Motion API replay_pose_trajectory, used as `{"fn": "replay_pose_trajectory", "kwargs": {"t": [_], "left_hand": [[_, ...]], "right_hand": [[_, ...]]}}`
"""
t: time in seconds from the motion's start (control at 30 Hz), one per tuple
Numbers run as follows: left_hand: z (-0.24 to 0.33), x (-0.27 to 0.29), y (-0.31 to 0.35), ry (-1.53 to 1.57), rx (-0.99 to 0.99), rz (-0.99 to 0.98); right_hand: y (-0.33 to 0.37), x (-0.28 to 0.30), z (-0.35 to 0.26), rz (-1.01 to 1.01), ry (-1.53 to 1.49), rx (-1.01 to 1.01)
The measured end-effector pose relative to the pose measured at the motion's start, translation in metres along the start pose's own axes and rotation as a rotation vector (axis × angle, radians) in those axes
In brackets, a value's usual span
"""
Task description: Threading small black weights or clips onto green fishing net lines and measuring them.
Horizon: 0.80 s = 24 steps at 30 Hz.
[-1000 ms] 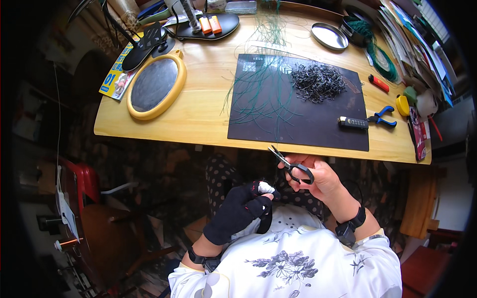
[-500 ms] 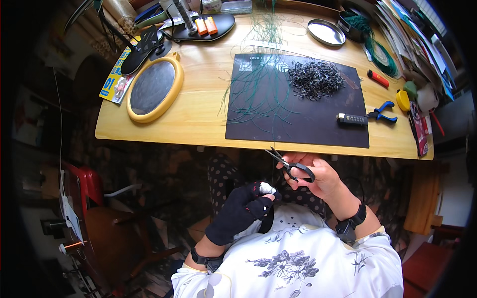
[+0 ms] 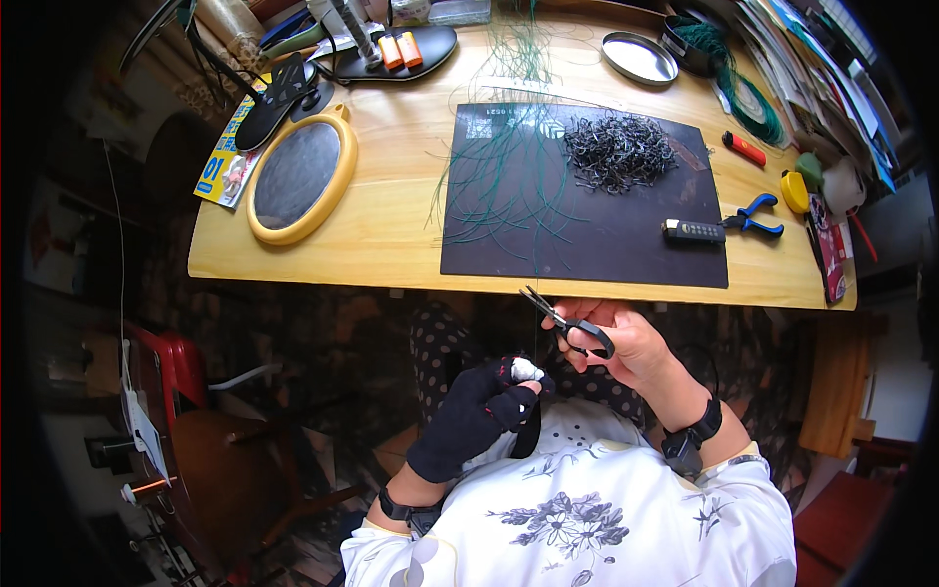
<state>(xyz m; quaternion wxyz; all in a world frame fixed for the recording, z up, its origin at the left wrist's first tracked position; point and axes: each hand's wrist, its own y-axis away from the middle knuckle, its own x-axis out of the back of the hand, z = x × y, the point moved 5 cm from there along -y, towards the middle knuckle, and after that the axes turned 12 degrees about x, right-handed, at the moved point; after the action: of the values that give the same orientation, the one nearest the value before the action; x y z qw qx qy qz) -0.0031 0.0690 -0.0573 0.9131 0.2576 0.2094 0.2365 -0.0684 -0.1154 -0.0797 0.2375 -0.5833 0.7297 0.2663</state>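
Observation:
My left hand (image 3: 476,409), in a black fingerless glove with a white wrap on one fingertip, is closed in a pinch above my lap. A faint thin line (image 3: 536,338) runs up from its fingertips toward the table edge; whatever else the pinch holds is too small to make out. My bare right hand (image 3: 626,342) grips a pair of scissors (image 3: 590,336) by the black handles. Their narrow blades point up and left beside the line, tips slightly apart. Beyond, green lines (image 3: 509,196) spread over a dark mat (image 3: 606,249) next to a heap of small dark hooks (image 3: 618,154).
Blue-handled pliers (image 3: 755,217) and a black rectangular device (image 3: 693,232) lie at the mat's right side. A red lighter (image 3: 744,149), yellow tape measure (image 3: 794,193) and round tin lid (image 3: 640,59) sit farther right. At left is a yellow-framed oval mirror (image 3: 298,176).
The scissor tips have come a little closer together. The view has shifted slightly; my left hand keeps its pinch, almost still.

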Motion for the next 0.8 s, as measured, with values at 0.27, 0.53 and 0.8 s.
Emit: {"fn": "replay_pose_trajectory", "kwargs": {"t": [0.27, 0.53, 0.8], "left_hand": [[0.000, -0.002, -0.001, 0.016, 0.014, 0.004], [-0.006, 0.003, -0.002, 0.002, -0.024, 0.085], [-0.015, 0.009, -0.005, 0.032, -0.059, 0.090]], "right_hand": [[0.000, -0.001, -0.001, -0.011, 0.007, 0.003], [-0.001, -0.001, -0.001, 0.004, 0.042, 0.005], [0.002, -0.002, -0.001, -0.040, 0.086, -0.010]]}}
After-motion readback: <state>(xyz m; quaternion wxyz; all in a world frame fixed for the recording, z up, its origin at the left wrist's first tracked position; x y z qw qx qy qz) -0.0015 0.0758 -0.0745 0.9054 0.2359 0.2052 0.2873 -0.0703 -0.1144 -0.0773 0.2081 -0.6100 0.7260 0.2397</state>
